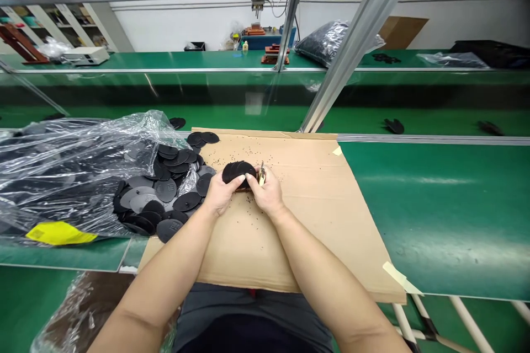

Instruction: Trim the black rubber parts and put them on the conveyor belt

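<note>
Over the cardboard sheet (pixel 323 209), I hold a fanned stack of black round discs (pixel 238 170) between both hands. My left hand (pixel 221 192) is closed on the stack's left side, its thumb lying across the front. The thumb of my right hand (pixel 268 192) presses the stack's right edge. That hand also grips a small pair of nippers (pixel 262 174) with pale yellow handles, jaws pointing away from me; my fingers partly hide them. Tiny black bits (pixel 250 209) lie scattered on the cardboard around my hands. More loose black discs (pixel 165 190) are heaped to the left.
A clear plastic bag (pixel 74 171) of discs spills open at the left, with a yellow label (pixel 62 233) on it. A slanted metal post (pixel 351 49) rises beyond the cardboard. The green conveyor belt (pixel 232 116) behind carries several discs (pixel 393 126).
</note>
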`<state>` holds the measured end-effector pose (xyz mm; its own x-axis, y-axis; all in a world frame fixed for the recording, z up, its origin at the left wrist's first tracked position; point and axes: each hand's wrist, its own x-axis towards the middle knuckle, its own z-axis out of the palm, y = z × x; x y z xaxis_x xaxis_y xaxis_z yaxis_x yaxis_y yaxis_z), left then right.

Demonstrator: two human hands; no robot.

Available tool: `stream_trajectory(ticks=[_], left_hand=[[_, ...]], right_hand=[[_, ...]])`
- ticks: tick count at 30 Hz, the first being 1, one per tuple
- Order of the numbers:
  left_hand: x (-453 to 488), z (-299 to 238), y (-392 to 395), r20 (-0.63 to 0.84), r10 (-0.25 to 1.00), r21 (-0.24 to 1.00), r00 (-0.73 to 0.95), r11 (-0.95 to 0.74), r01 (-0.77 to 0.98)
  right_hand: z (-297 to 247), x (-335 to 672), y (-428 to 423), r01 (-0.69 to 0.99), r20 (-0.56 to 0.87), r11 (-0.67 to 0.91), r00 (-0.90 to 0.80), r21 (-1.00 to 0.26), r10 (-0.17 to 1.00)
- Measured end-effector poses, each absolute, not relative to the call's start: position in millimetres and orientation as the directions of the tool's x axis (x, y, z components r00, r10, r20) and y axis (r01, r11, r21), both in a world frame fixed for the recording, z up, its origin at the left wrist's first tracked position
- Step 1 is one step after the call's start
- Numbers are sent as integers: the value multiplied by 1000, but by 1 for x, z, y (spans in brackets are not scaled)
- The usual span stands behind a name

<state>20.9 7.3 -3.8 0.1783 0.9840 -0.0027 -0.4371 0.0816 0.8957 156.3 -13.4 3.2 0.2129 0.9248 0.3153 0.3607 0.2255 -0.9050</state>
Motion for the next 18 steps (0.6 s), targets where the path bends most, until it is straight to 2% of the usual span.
stream_trajectory(ticks=[5, 18], left_hand=[[21, -1, 6, -48, 979, 888, 196, 131, -441], [18, -1, 4, -12, 969, 899, 245, 118, -421]], right_hand=[[-2, 161, -10, 241, 241, 197, 165, -950, 956], [0, 166, -8, -38, 66, 69, 76, -997, 995]])
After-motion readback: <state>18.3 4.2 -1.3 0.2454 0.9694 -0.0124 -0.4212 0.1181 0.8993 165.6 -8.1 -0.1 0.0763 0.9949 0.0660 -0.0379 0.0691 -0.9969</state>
